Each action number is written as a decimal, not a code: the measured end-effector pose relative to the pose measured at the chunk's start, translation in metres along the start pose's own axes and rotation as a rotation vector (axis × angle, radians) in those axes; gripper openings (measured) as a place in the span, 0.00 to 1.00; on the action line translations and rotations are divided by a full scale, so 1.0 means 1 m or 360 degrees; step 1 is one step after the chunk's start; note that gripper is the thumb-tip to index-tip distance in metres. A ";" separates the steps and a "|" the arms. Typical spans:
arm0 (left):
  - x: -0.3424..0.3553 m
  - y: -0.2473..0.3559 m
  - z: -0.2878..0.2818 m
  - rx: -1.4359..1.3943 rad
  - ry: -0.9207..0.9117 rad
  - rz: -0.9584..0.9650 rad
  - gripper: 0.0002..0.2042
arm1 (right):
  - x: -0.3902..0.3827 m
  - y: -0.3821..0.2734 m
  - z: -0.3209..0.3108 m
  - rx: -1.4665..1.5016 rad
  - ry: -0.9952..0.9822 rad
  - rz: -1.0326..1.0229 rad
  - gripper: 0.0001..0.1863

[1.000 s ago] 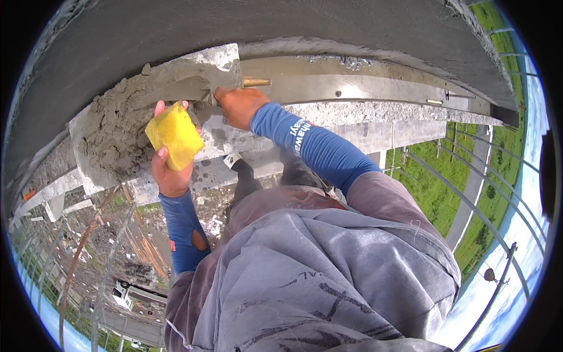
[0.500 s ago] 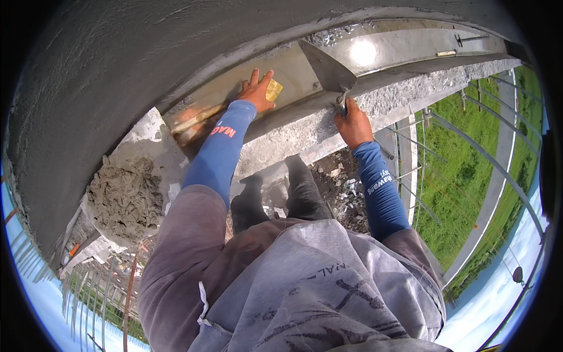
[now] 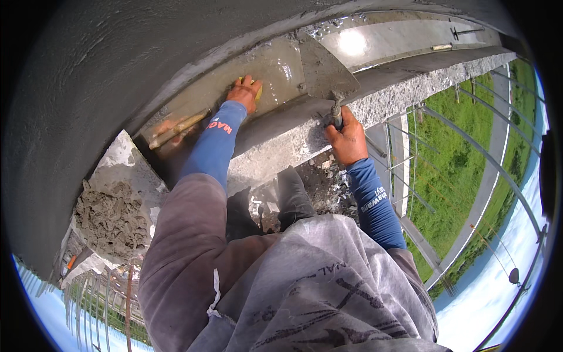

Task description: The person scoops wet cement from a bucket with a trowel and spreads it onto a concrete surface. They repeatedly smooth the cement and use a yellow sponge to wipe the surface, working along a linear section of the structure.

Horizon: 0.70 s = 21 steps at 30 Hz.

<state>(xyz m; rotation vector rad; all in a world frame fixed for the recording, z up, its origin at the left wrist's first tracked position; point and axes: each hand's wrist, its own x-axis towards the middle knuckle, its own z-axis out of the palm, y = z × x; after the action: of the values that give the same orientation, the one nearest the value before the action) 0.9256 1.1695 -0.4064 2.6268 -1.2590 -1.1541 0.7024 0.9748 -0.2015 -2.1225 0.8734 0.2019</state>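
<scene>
My left hand (image 3: 245, 95) is closed over a yellow sponge (image 3: 259, 91) and presses it on the wet grey surface of a ledge (image 3: 275, 73). Most of the sponge is hidden under the fingers. In my right hand (image 3: 347, 136) is the handle of a pointing trowel (image 3: 328, 69). Its broad, mortar-smeared blade lies over the ledge, tip toward the wall. Just left of my left forearm, a pale wooden handle (image 3: 179, 129) rests on the wet surface; what it belongs to is unclear.
A curved grey plastered wall (image 3: 117, 64) rises beyond the ledge. At left, a heap of wet mortar (image 3: 111, 220) sits on a pale board (image 3: 126, 155). Rough concrete (image 3: 293, 138) edges the ledge on my side. Metal bars (image 3: 475, 138) stand over grass at right. Rubble lies below.
My left hand has drawn slightly left and back with the sponge, now more covered. The trowel blade has turned and shows more of its smeared face. The whole view has shifted a little.
</scene>
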 end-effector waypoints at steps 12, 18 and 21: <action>-0.370 -0.037 -0.115 -0.3701 0.0375 0.0975 0.41 | -0.034 -0.093 0.044 -0.0451 -0.0352 -0.0615 0.17; -0.567 -0.099 -0.048 -0.3958 0.1581 0.1195 0.40 | -0.113 -0.323 0.191 -0.0777 -0.0689 -0.1650 0.17; -0.635 -0.134 -0.013 -0.3852 0.2117 0.0690 0.37 | -0.144 -0.432 0.289 -0.0971 -0.0634 -0.1889 0.15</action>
<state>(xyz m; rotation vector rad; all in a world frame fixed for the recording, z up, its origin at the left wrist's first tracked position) 0.7666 1.6863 -0.0474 0.5112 0.2407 -0.0256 0.9170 1.4484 -0.0599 -2.6370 -0.8227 0.2563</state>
